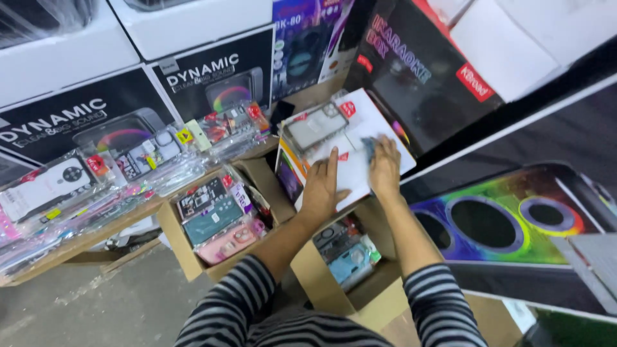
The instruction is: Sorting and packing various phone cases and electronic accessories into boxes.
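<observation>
Here both hands, left hand (321, 186) and right hand (384, 168), press the white packet (360, 128)

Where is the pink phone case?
In the head view, the pink case lies in the open cardboard box at lower left of the hands, just below a teal case.

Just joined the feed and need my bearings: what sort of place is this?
Most likely an electronics and phone-accessory shop or its stockroom. Cardboard boxes hold packaged phone cases, boxed speakers are stacked behind, and both hands, left hand and right hand, rest on a white pack.
</observation>
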